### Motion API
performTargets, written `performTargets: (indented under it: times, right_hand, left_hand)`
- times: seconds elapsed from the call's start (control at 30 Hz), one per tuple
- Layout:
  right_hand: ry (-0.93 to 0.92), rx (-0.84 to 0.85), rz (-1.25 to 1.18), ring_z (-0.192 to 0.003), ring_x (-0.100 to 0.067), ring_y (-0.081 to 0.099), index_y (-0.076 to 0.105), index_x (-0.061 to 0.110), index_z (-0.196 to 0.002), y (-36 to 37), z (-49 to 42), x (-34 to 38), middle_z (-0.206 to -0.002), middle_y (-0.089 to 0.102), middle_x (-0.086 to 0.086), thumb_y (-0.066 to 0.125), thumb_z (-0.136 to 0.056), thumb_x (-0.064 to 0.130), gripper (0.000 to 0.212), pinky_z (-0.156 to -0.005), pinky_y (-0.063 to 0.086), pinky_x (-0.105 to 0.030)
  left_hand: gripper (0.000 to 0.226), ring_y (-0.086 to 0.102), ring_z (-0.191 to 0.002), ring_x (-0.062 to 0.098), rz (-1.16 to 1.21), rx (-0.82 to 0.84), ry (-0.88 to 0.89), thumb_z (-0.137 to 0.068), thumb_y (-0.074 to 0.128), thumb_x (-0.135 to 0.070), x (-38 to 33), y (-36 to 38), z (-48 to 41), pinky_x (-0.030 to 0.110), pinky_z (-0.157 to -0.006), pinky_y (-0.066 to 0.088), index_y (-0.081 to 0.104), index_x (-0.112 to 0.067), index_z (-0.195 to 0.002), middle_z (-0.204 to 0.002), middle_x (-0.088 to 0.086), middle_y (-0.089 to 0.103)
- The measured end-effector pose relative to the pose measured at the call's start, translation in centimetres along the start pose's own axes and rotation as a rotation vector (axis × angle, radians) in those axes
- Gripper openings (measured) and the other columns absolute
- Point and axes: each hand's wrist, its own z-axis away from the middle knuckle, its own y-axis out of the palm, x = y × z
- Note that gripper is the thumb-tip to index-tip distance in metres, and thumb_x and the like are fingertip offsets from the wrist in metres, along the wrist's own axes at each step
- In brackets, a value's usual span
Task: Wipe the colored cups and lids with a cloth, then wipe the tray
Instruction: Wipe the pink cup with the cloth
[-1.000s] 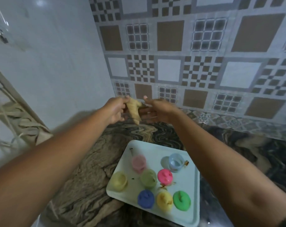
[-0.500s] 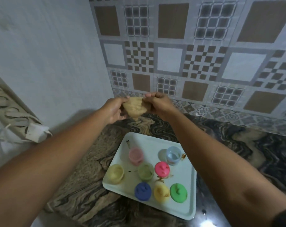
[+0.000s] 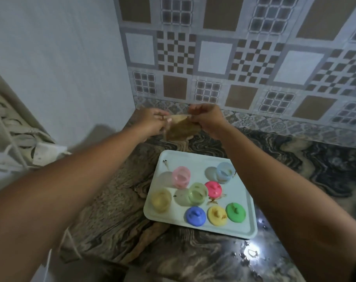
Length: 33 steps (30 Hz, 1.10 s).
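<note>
Altogether four cups [image 3: 181, 177] [image 3: 225, 171] [image 3: 197, 193] [image 3: 161, 200], four lids [image 3: 213, 189] [image 3: 195, 216] [image 3: 217, 215] [image 3: 235, 212], one tray [image 3: 240, 225]; both hands [image 3: 152, 124] [image 3: 207, 121] tight on one cloth [image 3: 181, 130].

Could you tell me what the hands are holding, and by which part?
The left hand and right hand pinch the tan cloth by its upper edge.

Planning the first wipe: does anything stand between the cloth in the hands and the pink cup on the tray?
Nothing visible does. The left hand and right hand pinch the cloth above the counter, beyond the far edge of the tray. The pink cup stands in the far row, with only bare tray before it.
</note>
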Motion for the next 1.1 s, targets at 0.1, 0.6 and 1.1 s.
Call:
performTargets:
  times: [0.1,0.6,1.1]
  right_hand:
    - [-0.105,0.016,0.252,-0.076,-0.01,0.064,0.076,0.002,-0.106,-0.2,1.4,-0.8,-0.087,0.071,-0.002,0.085,-0.077,0.002,0.031,-0.068,0.054,-0.02]
    - [-0.236,0.27,0.844,-0.071,-0.017,0.056,0.074,0.012,-0.092,-2.7,3.8,-5.6,-0.077,0.062,-0.001,0.073,-0.085,0.022,0.012,-0.056,0.039,-0.016]
    - [0.239,0.086,0.076,-0.084,-0.023,0.072,0.069,0.013,-0.109,-5.7,4.2,-8.4,-0.096,0.073,-0.008,0.053,-0.102,0.021,0.019,-0.061,0.062,-0.034]
  left_hand:
    - [0.025,0.064,-0.08,0.006,-0.225,0.038,0.158,-0.085,0.077,-0.019,0.8,-0.2,0.0,0.02,-0.069,0.055,0.072,-0.015,-0.109,-0.1,0.003,0.071]
    - [0.035,0.063,-0.081,0.004,-0.373,0.118,0.343,-0.085,0.076,-0.025,2.9,4.8,0.1,0.023,-0.08,0.054,0.07,-0.017,-0.119,-0.094,-0.002,0.071]
    - [0.032,0.03,-0.141,0.022,-1.218,0.559,0.479,-0.091,0.066,-0.035,12.1,5.0,4.1,0.042,-0.106,0.034,0.067,-0.036,-0.122,-0.153,0.0,0.039]
